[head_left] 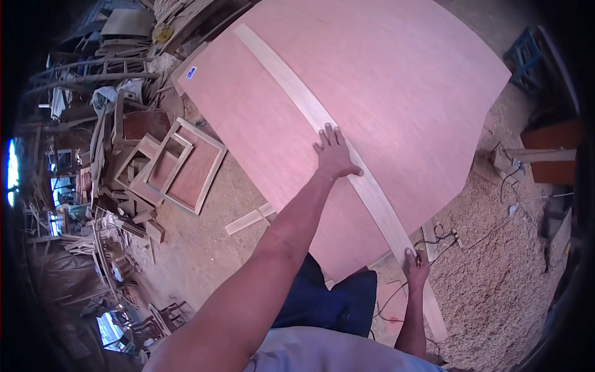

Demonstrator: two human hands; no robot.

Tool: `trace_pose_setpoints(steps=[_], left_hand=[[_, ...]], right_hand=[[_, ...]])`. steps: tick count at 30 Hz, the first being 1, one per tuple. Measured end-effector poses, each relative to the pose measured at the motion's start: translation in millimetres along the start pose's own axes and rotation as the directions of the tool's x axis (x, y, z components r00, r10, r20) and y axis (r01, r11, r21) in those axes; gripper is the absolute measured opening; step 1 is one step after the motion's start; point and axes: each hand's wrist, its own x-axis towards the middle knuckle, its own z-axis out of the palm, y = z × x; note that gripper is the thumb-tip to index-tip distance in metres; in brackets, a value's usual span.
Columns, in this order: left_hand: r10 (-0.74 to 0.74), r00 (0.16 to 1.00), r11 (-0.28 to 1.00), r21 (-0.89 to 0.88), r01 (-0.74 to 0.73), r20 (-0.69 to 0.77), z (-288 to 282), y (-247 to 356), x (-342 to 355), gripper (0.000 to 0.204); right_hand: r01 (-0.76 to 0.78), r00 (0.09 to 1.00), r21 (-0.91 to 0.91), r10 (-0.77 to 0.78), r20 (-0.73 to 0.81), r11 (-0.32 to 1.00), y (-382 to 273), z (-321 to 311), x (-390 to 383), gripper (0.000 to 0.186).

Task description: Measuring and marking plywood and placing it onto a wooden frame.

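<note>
We press left hand [334, 154] flat, fingers spread, on long pale wood strip [347, 167] lying diagonally across pink plywood sheet [396, 87]. Right hand [416, 268] at strip's near end, grip closed on small pencil-like tool, hard to tell. Judgement: keep strip pinned, no slipping. Small white-blue label [191, 72] at sheet's far-left corner.

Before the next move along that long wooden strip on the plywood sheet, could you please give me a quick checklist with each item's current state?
1. Left hand flat on the wooden strip: ok.
2. Right hand at the strip's near end: ok.
3. Small tool in the right hand: cannot tell what it is.
4. Strip lying flat on the plywood sheet: ok.
5. Cables on the sawdust floor near the feet: not ok.
</note>
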Motion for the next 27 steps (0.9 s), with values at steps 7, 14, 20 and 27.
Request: trace_pose_setpoints(steps=[7, 14, 20, 27], left_hand=[[0.1, 0.995, 0.993, -0.062, -0.099, 0.003, 7.8, -57.9, -29.6, 0.15], [-0.042, 0.981, 0.997, -0.074, 0.028, -0.187, 41.2, -163.5, -79.9, 0.133], [-0.29, 0.888, 0.925, -0.341, 0.166, -0.356, 43.6, -232.1, -104.0, 0.13], [-0.261, 0.955, 0.633, -0.772, 0.061, -0.139, 16.8, -420.7, 19.8, 0.076]], right_hand=[[0.005, 0.999, 0.192, 0.003, -0.04, 0.981, 6.9, 50.3, -54.5, 0.039], [-0.03, 0.997, 0.143, 0.04, -0.062, 0.989, 4.3, 125.0, -131.7, 0.038], [0.01, 0.996, -0.031, -0.012, -0.086, 0.999, 25.0, 142.2, -185.8, 0.044], [0.219, 0.973, -0.174, -0.228, -0.03, 0.96, 43.9, 159.7, -216.2, 0.035]])
